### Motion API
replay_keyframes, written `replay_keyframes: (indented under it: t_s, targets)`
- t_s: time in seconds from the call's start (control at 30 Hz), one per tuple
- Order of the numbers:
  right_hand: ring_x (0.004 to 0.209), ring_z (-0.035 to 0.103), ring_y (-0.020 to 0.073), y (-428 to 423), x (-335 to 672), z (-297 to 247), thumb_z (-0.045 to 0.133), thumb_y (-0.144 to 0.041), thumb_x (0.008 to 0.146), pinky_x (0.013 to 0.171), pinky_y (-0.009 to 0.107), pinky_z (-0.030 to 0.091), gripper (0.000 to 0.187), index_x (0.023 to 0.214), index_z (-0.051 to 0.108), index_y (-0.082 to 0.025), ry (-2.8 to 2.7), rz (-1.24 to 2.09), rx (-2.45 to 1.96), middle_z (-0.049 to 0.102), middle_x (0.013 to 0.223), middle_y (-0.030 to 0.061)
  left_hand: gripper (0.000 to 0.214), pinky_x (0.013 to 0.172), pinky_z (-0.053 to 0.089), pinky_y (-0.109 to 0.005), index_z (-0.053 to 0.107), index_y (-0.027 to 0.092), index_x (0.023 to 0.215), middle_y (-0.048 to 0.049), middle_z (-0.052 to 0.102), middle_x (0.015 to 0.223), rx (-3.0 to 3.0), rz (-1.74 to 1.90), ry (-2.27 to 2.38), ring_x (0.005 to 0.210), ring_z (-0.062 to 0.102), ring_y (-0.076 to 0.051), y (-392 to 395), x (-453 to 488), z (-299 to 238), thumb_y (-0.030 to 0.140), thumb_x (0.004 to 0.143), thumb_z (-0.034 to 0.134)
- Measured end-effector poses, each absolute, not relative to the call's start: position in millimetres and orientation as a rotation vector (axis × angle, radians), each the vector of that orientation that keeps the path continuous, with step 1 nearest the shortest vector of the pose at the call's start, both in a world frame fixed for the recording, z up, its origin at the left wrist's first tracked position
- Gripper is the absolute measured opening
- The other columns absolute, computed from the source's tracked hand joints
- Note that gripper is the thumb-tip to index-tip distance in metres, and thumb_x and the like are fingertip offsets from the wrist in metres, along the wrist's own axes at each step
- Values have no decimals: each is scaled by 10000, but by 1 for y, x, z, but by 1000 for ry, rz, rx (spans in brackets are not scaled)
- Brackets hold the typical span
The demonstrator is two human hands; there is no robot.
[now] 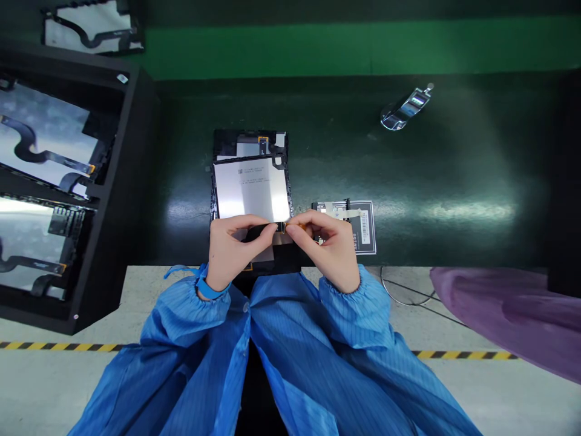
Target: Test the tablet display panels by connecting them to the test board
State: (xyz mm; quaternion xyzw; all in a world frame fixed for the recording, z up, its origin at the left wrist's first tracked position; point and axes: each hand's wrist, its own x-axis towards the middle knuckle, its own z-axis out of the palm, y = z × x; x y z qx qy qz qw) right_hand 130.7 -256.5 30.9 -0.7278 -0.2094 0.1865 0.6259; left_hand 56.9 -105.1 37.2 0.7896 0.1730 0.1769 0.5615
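My left hand (240, 245) is closed in a pinch, thumb and forefinger meeting on the dark end of a small flex cable (281, 227). Right against it, my right hand (327, 245) pinches the cable's orange part between thumb and forefinger. The fingers hide most of the cable. Both hands are over the near edge of a silver-backed display panel (252, 188), which lies slightly turned on a black device frame (249, 140). Beside my right hand, partly covered by it, rests a flat black part with a barcode label (364, 227).
At left stands a black divided tray (136, 127) holding several display assemblies with ribbon cables. Another such assembly (91, 27) lies behind it. A shiny metal piece with a round base (403, 112) sits on the dark bench (454, 163). Purple cloth (503, 315) hangs at right.
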Motion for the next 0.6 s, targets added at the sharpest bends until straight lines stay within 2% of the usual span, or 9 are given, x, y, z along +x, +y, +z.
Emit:
replay_keyframes:
  t_s: [0.27, 0.6]
  targets:
    - [529, 387, 74, -255, 131, 30, 658, -226, 861, 507, 234, 316, 120, 757, 690, -176, -538, 398, -1687, 540, 628, -40, 103, 537, 485, -213, 749, 181, 645, 4, 717, 623, 1860, 291, 391, 557, 610, -113, -103, 55, 38, 215, 739, 723]
    - [550, 410, 81, -258, 135, 30, 651, -215, 870, 542, 248, 336, 112, 773, 682, -167, -654, 403, -1739, 520, 635, -36, 95, 530, 495, -200, 763, 180, 648, -3, 734, 631, 1854, 213, 344, 578, 651, -129, -99, 58, 42, 187, 722, 705]
